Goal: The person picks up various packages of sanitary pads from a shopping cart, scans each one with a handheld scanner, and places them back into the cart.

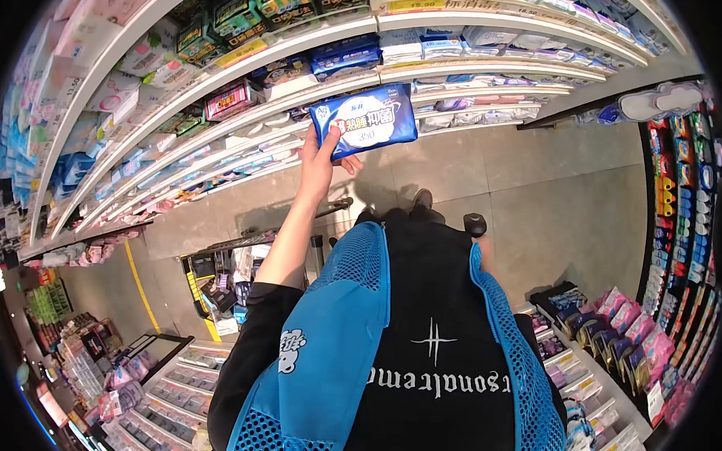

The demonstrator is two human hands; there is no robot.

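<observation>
My left hand [322, 154] holds up a blue pack of sanitary pads [366, 122], its thumb across the front and its fingers behind. The pack has a white cloud-shaped label with "350" on it and sits in front of the shelf edges. My right hand [485, 252] is low beside my body, mostly hidden by the blue vest [334, 320]. A black rounded object [474, 224] shows right at it; the fingers are out of sight, so I cannot tell whether they grip it.
Tiered shelves [462, 68] of packaged goods curve across the front and left. A shopping cart [216, 288] with goods inside stands at my left on the grey floor [537, 180]. To the right hang colourful packs [666, 196]; pink bags [624, 314] stand in a low display.
</observation>
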